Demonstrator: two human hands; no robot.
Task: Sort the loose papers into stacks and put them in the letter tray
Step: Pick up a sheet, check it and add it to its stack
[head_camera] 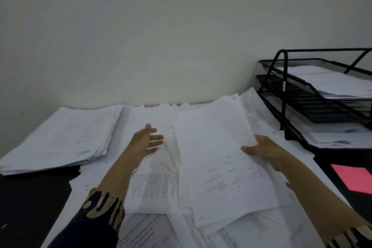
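Note:
Loose white printed papers [153,189] cover the middle of the dark desk. My right hand [261,150] grips the right edge of a bundle of sheets [219,153] lifted off the pile, its far end tilted up. My left hand [148,141] hovers open over the loose papers, left of the bundle, fingers straight and pointing right. A sorted stack of papers [62,139] lies at the left of the desk. The black wire letter tray [281,86] stands at the right with papers in its top and bottom tiers.
A pink sheet [354,179] lies on the dark desk [30,207] at the right, in front of the tray. A pale wall [161,36] rises directly behind the desk. Patterned sleeves cover both forearms near the bottom edge.

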